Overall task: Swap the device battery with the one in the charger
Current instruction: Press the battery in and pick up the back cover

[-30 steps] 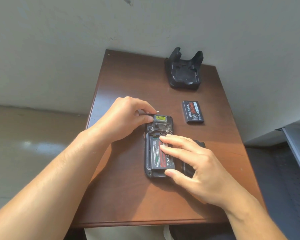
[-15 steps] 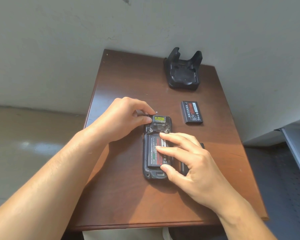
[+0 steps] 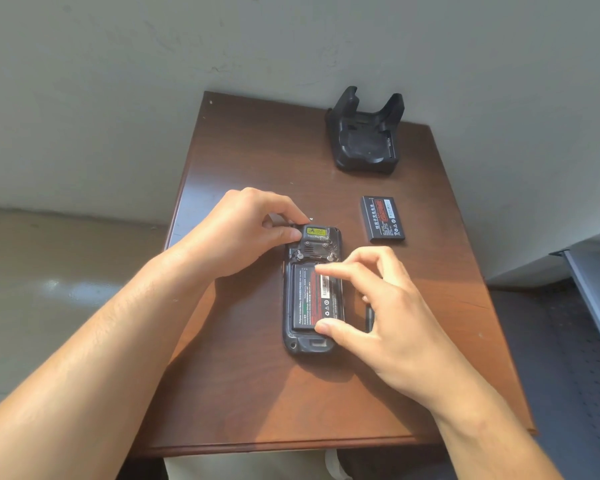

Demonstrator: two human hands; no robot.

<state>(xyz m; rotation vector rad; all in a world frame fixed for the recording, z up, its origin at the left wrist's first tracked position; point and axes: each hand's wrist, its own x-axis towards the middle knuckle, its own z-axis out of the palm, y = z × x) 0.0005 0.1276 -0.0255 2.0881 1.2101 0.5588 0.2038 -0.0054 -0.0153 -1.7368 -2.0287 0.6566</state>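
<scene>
Battery swapping is under way on a brown wooden table [image 3: 243, 393] pushed against a pale wall. Its back cover off, the handheld device [image 3: 310, 341] lies face down mid-table, a battery [image 3: 305, 299] with red and black label seated in its open bay. At the far right edge stands the black charger cradle [image 3: 364, 140], its slot bare. Between cradle and device, to the right, a second battery [image 3: 382, 219] lies flat on the wood. The left hand [image 3: 236, 233] pinches the device's top corner, thumb and forefinger closed on it. The right hand [image 3: 388, 317] spreads over the seated battery, forefinger at its far end, thumb at its near end, clamping nothing.
</scene>
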